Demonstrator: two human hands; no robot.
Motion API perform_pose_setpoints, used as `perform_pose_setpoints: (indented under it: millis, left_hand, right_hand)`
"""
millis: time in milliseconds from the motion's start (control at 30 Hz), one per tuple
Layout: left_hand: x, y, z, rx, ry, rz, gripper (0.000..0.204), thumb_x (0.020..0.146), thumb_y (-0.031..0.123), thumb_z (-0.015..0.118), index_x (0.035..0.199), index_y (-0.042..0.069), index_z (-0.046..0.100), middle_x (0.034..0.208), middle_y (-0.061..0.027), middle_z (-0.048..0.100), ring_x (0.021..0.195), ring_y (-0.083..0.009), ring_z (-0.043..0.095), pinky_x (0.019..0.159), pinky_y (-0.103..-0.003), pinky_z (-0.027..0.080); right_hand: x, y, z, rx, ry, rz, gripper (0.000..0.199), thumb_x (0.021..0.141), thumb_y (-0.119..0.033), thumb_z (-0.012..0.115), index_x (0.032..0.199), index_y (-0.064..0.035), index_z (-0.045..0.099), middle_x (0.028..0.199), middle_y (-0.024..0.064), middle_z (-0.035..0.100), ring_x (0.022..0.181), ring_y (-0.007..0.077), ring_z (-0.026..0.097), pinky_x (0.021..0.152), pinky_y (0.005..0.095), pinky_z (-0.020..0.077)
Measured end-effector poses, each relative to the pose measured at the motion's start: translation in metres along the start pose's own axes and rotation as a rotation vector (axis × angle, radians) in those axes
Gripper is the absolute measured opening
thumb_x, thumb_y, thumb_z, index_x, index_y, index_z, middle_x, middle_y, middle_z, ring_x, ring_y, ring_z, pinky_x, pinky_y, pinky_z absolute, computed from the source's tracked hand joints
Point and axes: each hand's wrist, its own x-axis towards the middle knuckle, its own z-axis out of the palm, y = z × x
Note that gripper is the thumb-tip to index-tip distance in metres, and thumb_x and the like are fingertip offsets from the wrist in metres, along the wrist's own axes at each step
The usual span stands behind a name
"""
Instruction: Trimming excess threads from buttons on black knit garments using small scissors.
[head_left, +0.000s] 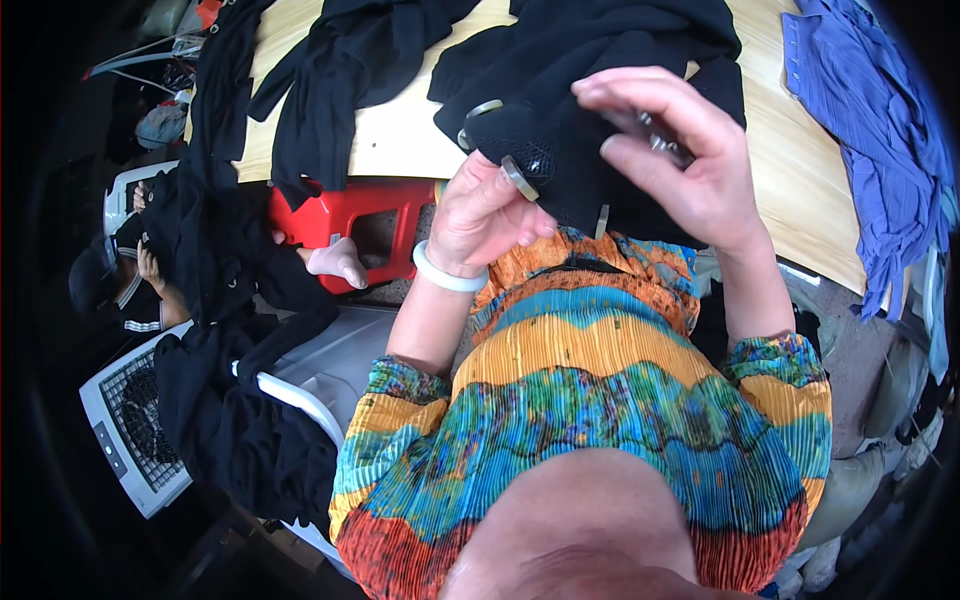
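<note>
1. The left hand (pixel 485 215) is closed on a fold of the black garment (pixel 590 120), thumb and forefinger pinching the cloth just under a round silver ring (pixel 519 177) at its near edge.
2. The right hand (pixel 680 150) arches over the same fabric with its fingers curled half shut; between the fingertips sits a small shiny metal piece (pixel 660 135) — too blurred to identify, though it does look gripped.
3. The garment is bunched on the near edge of the wooden table (pixel 400 140), spilling toward the person's lap; a second ring (pixel 478 112) shows on the fold farther up.
4. Key relation: the pinched ring lies to the left of and below the right fingertips, near but apart — the left hand is nearer to it.
5. Around them: more black cloth (pixel 330 70) up the table, a blue shirt (pixel 870 130) at right, a red stool (pixel 350 215) and a white fan (pixel 135 430) at left.
</note>
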Motion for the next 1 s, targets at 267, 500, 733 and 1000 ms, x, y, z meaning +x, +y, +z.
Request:
perform_pose_setpoints:
  millis: [267,500,733,1000]
  left_hand:
    - [0.01,-0.002,0.009,0.088,0.112,0.052,0.026,0.086,0.009,0.05,0.11,0.002,0.049,0.095,-0.0116,0.059,0.072,-0.018,0.061,0.054,-0.023,0.049]
    - [0.006,-0.005,0.004,0.082,0.111,0.061,0.022,0.085,0.006,0.049,0.107,0.002,0.051,0.094,-0.0103,0.059,0.077,-0.0186,0.062,0.064,-0.027,0.053]
    - [0.003,-0.007,0.009,0.119,0.029,0.081,0.025,0.087,0.009,0.048,0.111,0.0,0.047,0.093,-0.0156,0.059,0.078,-0.0268,0.063,0.066,-0.03,0.053]
    - [0.004,-0.012,0.004,0.145,0.035,0.14,0.025,0.086,0.011,0.05,0.109,0.001,0.049,0.095,-0.0139,0.059,0.079,-0.0272,0.062,0.066,-0.031,0.052]
  right_hand:
    - [0.003,0.005,0.017,-0.352,0.011,-0.227,0.029,0.062,0.002,0.063,0.09,-0.005,0.061,0.101,0.0072,0.058,0.067,0.0168,0.061,0.053,0.0227,0.0482]
    - [0.0,0.004,0.018,-0.511,0.069,-0.289,0.025,0.06,0.003,0.061,0.083,-0.0052,0.056,0.094,0.0054,0.058,0.058,0.0169,0.059,0.05,0.0228,0.047]
    - [-0.004,-0.004,-0.001,-0.412,0.34,-0.108,0.024,0.066,0.003,0.065,0.088,-0.0009,0.056,0.08,0.0068,0.057,0.067,0.0139,0.057,0.056,0.0222,0.0447]
    - [-0.04,-0.022,0.015,-0.147,0.176,0.126,0.027,0.072,-0.011,0.068,0.094,-0.0005,0.055,0.066,0.0015,0.051,0.052,0.0048,0.047,0.045,0.0175,0.0366]
